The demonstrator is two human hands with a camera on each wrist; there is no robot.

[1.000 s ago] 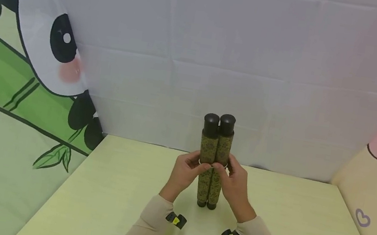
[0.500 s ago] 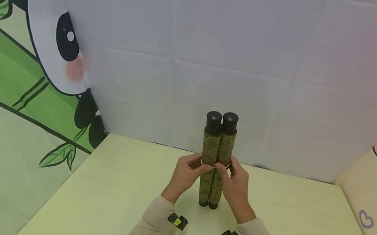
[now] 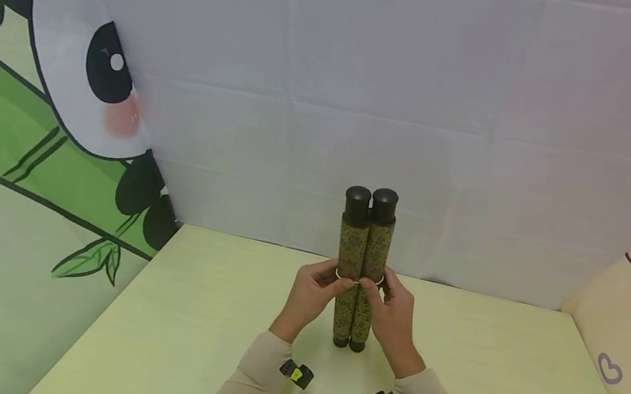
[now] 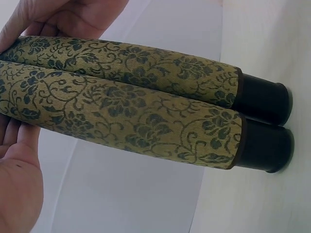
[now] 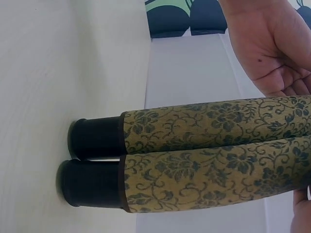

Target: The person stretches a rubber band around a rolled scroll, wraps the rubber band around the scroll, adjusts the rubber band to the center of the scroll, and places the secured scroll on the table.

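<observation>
A double-rolled scroll (image 3: 352, 247) stands upright over the table. Its two rolls, side by side, wear yellow-green brocade with dark flowers, and each ends in black knobs (image 4: 267, 148). A thin white band (image 3: 381, 280) crosses them at mid-height. My left hand (image 3: 309, 292) grips the left roll there, thumb in front and fingers behind. Opposite it, my right hand (image 3: 395, 313) grips the right roll the same way. Both thumbs almost meet at the band. In the right wrist view the lower knobs (image 5: 92, 182) are right at the tabletop. Most fingers are hidden behind the rolls.
The pale yellow table (image 3: 197, 316) meets a white cloth backdrop (image 3: 313, 134) at the back. On the left hangs a panda-printed cloth (image 3: 62, 74); a cream and pink panel (image 3: 609, 340) closes the right side. Small black cameras (image 3: 297, 374) sit at both wrists.
The scroll and both hands shift very slightly right in the head view at first, then stay nearly still. The grip looks the same throughout.
</observation>
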